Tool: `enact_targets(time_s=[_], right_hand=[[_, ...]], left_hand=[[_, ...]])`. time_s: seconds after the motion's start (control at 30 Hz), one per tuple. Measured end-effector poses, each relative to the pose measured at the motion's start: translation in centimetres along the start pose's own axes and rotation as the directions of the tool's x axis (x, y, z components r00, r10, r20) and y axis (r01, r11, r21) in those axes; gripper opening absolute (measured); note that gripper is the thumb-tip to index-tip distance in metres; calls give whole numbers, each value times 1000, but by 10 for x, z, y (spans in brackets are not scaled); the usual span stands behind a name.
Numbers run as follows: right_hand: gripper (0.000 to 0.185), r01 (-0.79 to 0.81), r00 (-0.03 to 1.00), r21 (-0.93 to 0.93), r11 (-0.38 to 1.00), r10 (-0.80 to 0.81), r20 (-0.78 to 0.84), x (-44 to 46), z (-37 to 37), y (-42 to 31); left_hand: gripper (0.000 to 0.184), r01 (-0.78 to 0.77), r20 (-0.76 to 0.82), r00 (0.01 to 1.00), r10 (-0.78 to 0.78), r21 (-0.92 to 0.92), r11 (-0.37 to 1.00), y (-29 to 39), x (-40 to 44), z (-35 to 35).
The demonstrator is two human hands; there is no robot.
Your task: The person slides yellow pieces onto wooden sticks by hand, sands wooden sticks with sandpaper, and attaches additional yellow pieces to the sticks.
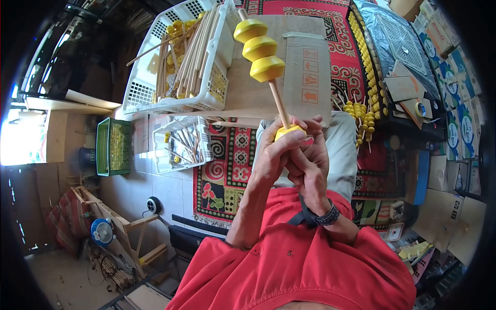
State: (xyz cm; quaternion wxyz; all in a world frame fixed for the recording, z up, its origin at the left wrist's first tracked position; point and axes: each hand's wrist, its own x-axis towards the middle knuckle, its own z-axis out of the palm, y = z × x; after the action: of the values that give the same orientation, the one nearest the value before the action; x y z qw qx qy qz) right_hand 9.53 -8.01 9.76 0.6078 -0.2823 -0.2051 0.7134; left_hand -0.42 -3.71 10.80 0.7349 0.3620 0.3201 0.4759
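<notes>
A thin wooden stick [279, 104] slants up from my hands. Three yellow double-cone beads [260, 48] sit in a row near its upper end, touching each other. Lower down, another yellow bead [287, 131] is around the stick, with the thumb of my left hand [274, 155] pressed on it and the fingers closed about it. My right hand [311, 164] is closed beside and partly behind the left, around the stick's lower end. That lower end is mostly hidden by the fingers.
A white crate [221, 77] holding sticks and yellow beads stands on cardboard [305, 46]. Below it is a smaller white basket [206, 155] of sticks; a green basket [98, 150] stands left. Filled bead sticks [368, 119] lie right of my legs, near stacked boxes [451, 82].
</notes>
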Motion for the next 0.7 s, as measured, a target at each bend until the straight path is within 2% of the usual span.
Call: enact_targets(time_s=[0.07,0.17,0.2,0.3,0.33,0.37,0.4,0.43,0.47,0.5,0.53,0.57,0.63,0.67,0.7], right_hand=[[42,46,999,-28,999,-46,-7,0,-9,7],[40,193,981,-145,970,-193,14,10,-26,22],[38,250,968,-224,942,-243,61,13,-29,21],[33,341,932,-466,816,-359,54,16,-26,18],[31,371,912,-543,753,-406,60,16,-24,17],[31,391,900,-621,679,-423,104,15,-28,17],[32,402,892,-692,599,-428,147,12,-37,17],[32,404,888,-755,517,-419,189,8,-42,19],[29,406,895,-756,513,-390,216,5,-39,16],[28,409,901,-714,568,-374,218,1,-41,22],[26,408,906,-672,618,-364,215,-4,-45,32],[25,409,908,-629,661,-362,210,-7,-47,36],[26,198,978,-364,910,-159,133,-9,-32,16],[27,65,992,-175,983,-45,115,-7,-32,8],[27,-76,990,24,997,72,122,-6,-31,1]], left_hand=[[36,-15,56,998,19,-63,998,-11,0,-10],[35,-76,-67,995,70,-89,993,-13,-6,-4],[30,-64,-97,993,63,-6,998,-8,-10,-5],[31,-129,-267,940,211,293,947,-4,-16,-7],[32,29,-407,898,169,438,899,-1,-18,-21],[45,-197,-373,891,258,195,961,-8,-10,-35],[51,-291,-319,897,305,90,952,4,-2,-34],[57,-372,-280,893,352,-20,928,20,4,-31],[54,-346,-220,913,343,28,938,34,10,-29],[51,-323,-158,930,331,77,943,44,17,-30],[43,-263,-135,958,253,-64,963,48,23,-35],[40,-259,-134,959,250,-54,964,46,29,-36],[33,-239,-118,965,234,-35,970,40,40,-34],[26,-294,-17,956,294,-3,956,36,37,-29],[27,-234,-2,972,234,-40,971,27,30,-19]])
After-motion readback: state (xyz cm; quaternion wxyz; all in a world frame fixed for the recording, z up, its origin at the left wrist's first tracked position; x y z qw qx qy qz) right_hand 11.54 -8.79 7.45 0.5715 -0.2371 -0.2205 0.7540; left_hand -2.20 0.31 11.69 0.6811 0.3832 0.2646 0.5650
